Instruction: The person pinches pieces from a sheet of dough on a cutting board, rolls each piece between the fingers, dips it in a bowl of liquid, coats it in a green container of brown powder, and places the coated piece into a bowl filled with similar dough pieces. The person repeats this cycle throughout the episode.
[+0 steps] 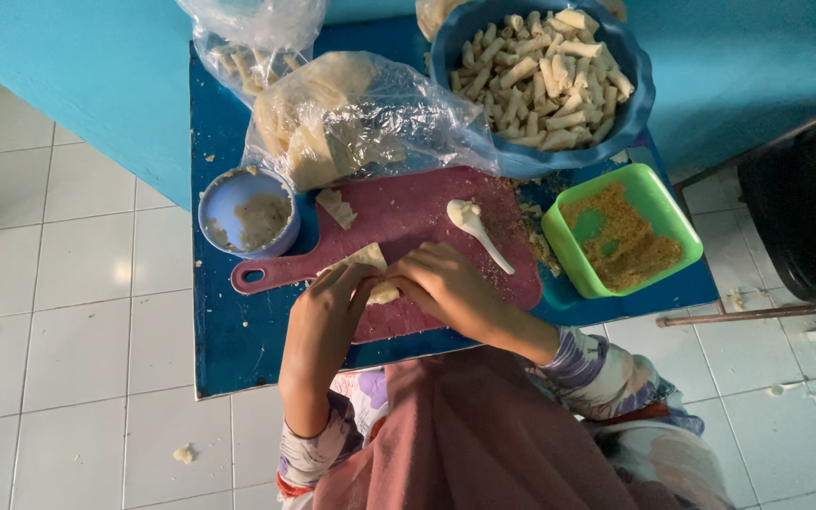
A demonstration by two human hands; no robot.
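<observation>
My left hand (328, 307) and my right hand (446, 283) meet over a pale dough wrapper (372, 274) on a dark red cutting board (399, 227). Both hands pinch and fold the wrapper; the fingers hide most of it. A white spoon (476, 229) with a bit of filling lies on the board just beyond my right hand. A loose scrap of wrapper (336, 206) rests on the board's far left part.
A blue table (229, 331) holds a small blue bowl of paste (247, 215), a clear bag of wrappers (351, 118), a big blue bowl of rolled pieces (542, 80) and a green tub of crumbs (623, 234). White tiled floor surrounds it; a dark chair (805, 208) stands at right.
</observation>
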